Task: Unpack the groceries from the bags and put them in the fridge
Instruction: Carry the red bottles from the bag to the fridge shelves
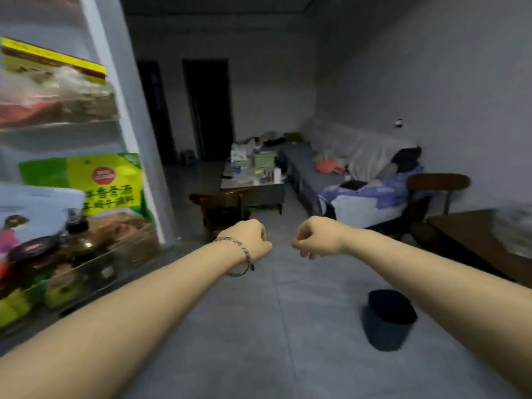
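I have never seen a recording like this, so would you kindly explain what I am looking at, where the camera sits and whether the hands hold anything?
No machine here: a person wears a wide-angle camera on the head, looking forward and down, so this single picture shows their own bare arms. The left hand, with a bracelet on its wrist, and the right hand reach out above the grey floor, fingers curled, holding nothing that I can see. At the left stands the open fridge, its shelves carrying a green and yellow packet, dark-lidded jars and other blurred items. A dark bin sits on the floor. Further back are a sofa and a cluttered low table. No grocery bags are in view.
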Motion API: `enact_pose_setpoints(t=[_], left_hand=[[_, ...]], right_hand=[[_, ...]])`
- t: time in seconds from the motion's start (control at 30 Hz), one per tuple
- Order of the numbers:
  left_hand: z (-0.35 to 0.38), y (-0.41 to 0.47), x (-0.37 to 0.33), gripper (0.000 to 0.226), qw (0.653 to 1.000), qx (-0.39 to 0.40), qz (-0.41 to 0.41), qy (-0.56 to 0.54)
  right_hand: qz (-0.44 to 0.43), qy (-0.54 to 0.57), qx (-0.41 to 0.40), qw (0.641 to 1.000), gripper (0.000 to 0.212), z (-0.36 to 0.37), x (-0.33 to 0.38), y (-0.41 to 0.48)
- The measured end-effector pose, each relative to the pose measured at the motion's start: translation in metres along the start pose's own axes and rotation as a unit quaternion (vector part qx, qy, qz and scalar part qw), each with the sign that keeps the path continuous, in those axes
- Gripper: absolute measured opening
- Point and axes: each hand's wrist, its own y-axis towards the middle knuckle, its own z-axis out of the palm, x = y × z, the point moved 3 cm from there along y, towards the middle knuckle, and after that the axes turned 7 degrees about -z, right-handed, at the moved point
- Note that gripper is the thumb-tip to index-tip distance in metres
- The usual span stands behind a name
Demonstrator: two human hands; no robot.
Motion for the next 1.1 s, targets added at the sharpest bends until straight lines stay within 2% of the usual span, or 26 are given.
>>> enact_pose_setpoints(t=[0.17,0.3,0.43,0.67,0.83,1.0,1.1], left_hand=[[0.084,0.062,-0.178,0.017,0.993,0.054,0.099,0.039],[0.14,0.102,-0.29,0.017,0.984,0.091,0.15,0.04],[0.195,0.135,-0.397,0.024,0.969,0.135,0.203,0.032],[0.286,0.2,-0.568,0.019,0.927,0.188,0.317,0.065],[0.328,0.246,-0.689,0.018,0.887,0.221,0.398,0.079],[0.369,0.283,-0.791,0.012,0.86,0.238,0.445,0.073],[0.396,0.298,-0.835,0.013,0.849,0.243,0.463,0.074]], right_hand=[[0.133,0.026,-0.031,0.99,0.022,-0.056,-0.179,-0.068],[0.213,0.045,-0.077,0.973,0.028,-0.086,-0.296,-0.119],[0.298,0.048,-0.088,0.949,0.028,-0.106,-0.403,-0.17],[0.422,0.045,-0.12,0.898,0.019,-0.148,-0.568,-0.229],[0.496,0.041,-0.142,0.856,0.029,-0.191,-0.669,-0.251],[0.562,0.062,-0.194,0.802,0.024,-0.209,-0.765,-0.273],[0.585,0.076,-0.202,0.782,0.025,-0.215,-0.811,-0.287]])
